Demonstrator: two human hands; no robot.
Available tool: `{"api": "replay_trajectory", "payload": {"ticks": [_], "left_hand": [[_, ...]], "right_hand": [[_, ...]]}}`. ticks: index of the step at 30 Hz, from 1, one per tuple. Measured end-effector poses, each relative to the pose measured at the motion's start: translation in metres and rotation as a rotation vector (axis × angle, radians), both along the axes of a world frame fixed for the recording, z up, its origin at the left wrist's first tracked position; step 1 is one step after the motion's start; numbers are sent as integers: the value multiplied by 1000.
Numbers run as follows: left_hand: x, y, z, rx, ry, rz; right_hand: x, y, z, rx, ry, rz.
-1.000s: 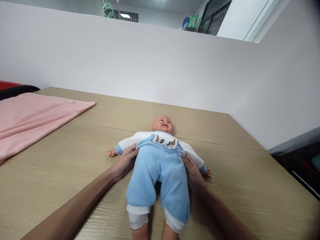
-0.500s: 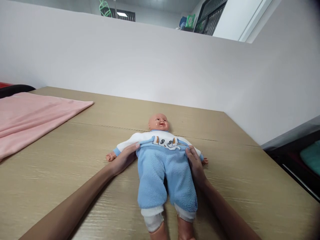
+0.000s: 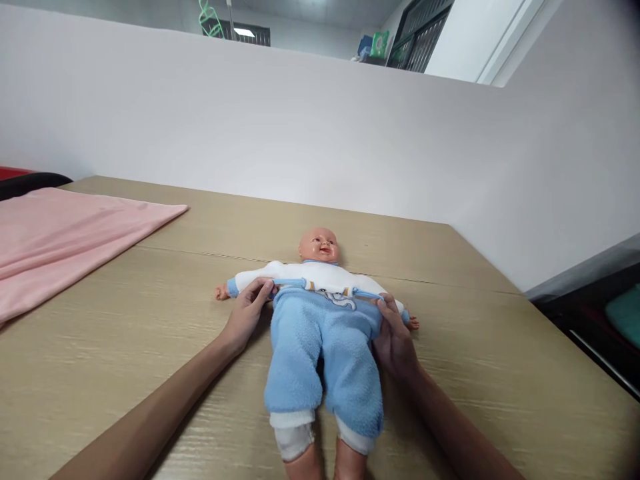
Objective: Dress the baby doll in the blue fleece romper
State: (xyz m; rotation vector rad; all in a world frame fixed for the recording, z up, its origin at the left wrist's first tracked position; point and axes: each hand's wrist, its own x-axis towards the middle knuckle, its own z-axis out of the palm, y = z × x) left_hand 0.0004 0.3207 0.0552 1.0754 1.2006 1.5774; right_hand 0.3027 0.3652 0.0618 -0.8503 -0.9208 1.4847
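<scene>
Beyond the pale wall point(image 3: 300, 133), most of the room point(image 3: 315, 30) is hidden. Below it, the wooden table point(image 3: 175, 360) carries a pink cloth point(image 3: 75, 233), cut off at left, and mid-table a doll point(image 3: 325, 272) lying face up, feet out of frame. Its blue trousers point(image 3: 325, 320) are pinched at the waist by the left hand point(image 3: 246, 313) and right hand point(image 3: 397, 343), fingertips partly hidden.

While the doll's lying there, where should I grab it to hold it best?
Probably around its chest, one hand from each side, under the arms. The doll lies on its back with its arms spread, leaving both sides reachable. The left hand and right hand are lower, at the top edge of the blue trousers; that cloth could slip.
</scene>
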Motion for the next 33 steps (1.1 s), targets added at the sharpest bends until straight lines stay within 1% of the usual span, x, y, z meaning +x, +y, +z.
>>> {"api": "replay_trajectory", "payload": {"ticks": [2, 4, 7, 9, 10, 12, 15, 16, 18, 20, 22, 24, 26, 29, 33], "left_hand": [[-2, 0, 0, -13, -22, -40], [-5, 0, 1, -38, -53, -105], [-7, -1, 5, -67, -1, -188], [-8, -1, 8, -62, 74, -191], [-8, -1, 8, -52, 97, -183], [-7, -1, 8, -24, 99, -162], [-3, -3, 7, 15, 51, -116], [-1, -4, 7, 17, 26, -102], [2, -5, 8, 6, -27, -85], [4, -6, 10, -6, -70, -77], [5, -6, 12, -5, -92, -68], [5, -5, 13, 4, -99, -69], [5, -3, 13, 16, -101, -75], [4, -1, 13, 22, -99, -91], [5, -1, 13, 45, -92, -83]], "right_hand": [[2, -1, 3, -33, 20, 76], [7, 1, 5, 22, -38, 121], [20, 8, 6, 192, -286, 211], [27, 13, 6, 264, -465, 268], [29, 15, 5, 285, -527, 269], [30, 18, 2, 318, -592, 200], [23, 18, -5, 333, -616, 32], [21, 17, -7, 327, -616, -2], [16, 13, -9, 312, -607, -14], [14, 8, -8, 320, -612, -23], [13, 3, -1, 368, -629, -96], [13, 0, 9, 440, -646, -216], [9, 0, 21, 507, -656, -276], [-4, 4, 36, 550, -655, -238], [-38, 18, 52, 583, -578, -115]]}}
